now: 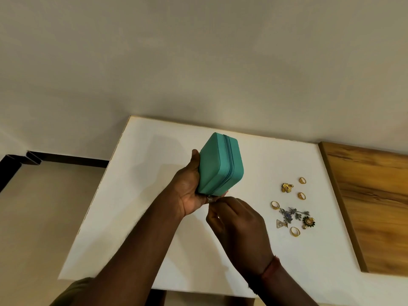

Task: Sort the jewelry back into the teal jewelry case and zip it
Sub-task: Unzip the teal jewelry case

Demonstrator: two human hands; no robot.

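Note:
The teal jewelry case (217, 164) is held on edge above the white table, its zipper seam facing up and to the right and looking closed. My left hand (189, 186) cups the case from the left and below. At the case's near corner, my right hand (236, 221) pinches the small metal zipper pull (209, 199). Loose jewelry lies on the table to the right: several gold rings (275, 205), a gold flower piece (287, 187), a silver tangled piece (291, 214), a green and gold flower (308, 221) and a small triangle pendant (280, 224).
The white table (141, 195) ends at a left edge, with floor beyond it. A wooden board (373, 204) lies along the table's right side, close to the jewelry. A plain wall stands behind the table.

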